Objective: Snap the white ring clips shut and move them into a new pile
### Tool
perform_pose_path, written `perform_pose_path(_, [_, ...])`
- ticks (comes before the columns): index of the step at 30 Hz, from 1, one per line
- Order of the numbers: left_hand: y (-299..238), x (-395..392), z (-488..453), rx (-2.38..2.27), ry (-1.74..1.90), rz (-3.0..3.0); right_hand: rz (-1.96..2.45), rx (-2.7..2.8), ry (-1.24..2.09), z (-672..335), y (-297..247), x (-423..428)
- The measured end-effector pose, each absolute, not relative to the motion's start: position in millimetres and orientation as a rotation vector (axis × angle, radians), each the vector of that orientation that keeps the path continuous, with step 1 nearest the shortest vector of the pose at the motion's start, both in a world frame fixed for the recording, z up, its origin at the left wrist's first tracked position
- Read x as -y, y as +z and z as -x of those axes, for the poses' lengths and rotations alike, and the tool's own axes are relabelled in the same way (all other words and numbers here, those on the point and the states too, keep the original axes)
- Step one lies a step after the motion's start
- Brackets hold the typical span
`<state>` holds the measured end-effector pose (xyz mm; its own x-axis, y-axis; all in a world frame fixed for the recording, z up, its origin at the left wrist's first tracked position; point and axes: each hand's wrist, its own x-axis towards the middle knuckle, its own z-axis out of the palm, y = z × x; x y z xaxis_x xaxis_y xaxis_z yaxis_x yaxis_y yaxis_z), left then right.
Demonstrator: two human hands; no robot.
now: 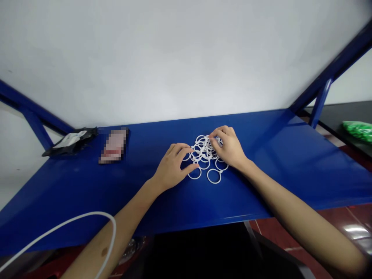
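A loose pile of thin white rings [204, 162], each with a small knob or knot on it, lies on the blue table [139, 174]. At the pile's left side rests my left hand [174, 164], its thumb and fingers spread apart and touching the outer rings. Over the right part of the pile, my right hand [228, 147] has its fingers curled down among the rings, and its palm hides some of them. Whether a ring is pinched there is too small to make out. One ring [214, 182] sits at the near edge of the pile.
A black plastic packet with a white label [71, 139] and a blurred flat object [113, 146] lie at the table's left. A white cable [72, 219] loops across the lower left. Blue frame bars [319, 102] flank the table; a green bundle [359, 131] sits at far right.
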<state>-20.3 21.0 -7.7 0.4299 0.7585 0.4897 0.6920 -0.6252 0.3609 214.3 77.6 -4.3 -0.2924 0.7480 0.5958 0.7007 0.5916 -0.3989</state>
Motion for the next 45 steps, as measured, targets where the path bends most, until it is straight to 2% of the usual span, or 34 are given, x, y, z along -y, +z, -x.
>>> perform_pose_path(7, [-15,-3,-8,-1.198,0.666,-2.747,1.114,2.153,0.243,-211,-13,-82])
perform_pose_path(13, [-23,-8,-8,-1.388,0.473,-2.627,1.134,2.238,0.231,-209,-15,-84])
perform_pose_path(24, [-28,-18,1,-1.576,0.464,-2.565,1.368,2.336,0.137,-210,-18,-79])
perform_pose_path(31, [-23,-10,-6,-1.464,0.508,-2.679,1.434,2.302,0.067,-211,-22,-82])
perform_pose_path(45, [-17,-30,-14,-1.537,0.5,-2.633,1.372,1.879,0.157,-239,-9,-105])
